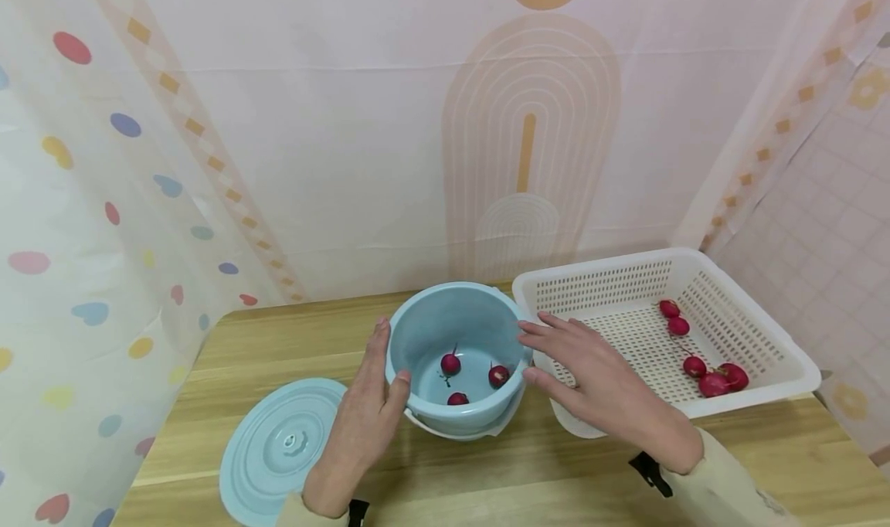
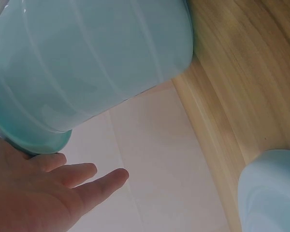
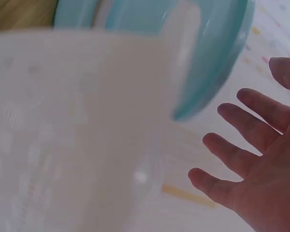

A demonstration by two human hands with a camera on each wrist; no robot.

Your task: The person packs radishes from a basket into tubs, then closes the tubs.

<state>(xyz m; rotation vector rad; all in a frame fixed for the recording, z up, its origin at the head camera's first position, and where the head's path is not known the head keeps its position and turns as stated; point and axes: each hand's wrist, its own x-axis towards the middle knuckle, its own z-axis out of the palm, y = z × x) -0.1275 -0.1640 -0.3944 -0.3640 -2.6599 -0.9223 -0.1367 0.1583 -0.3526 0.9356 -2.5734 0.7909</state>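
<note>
A light blue bucket stands mid-table with three red radishes on its bottom. My left hand is at its left side, thumb at the rim and fingers along the outside. In the left wrist view that hand's fingers stretch out straight and spread beneath the bucket's rim. At the opposite side my right hand holds nothing, its fingertips right by the rim. The right wrist view shows its fingers spread, with the bucket beyond a blurred white basket.
The blue lid lies on the wooden table at left, beside my left forearm. On the right, the white perforated basket holds several radishes; my right hand reaches over its near-left corner. A patterned curtain hangs behind the table.
</note>
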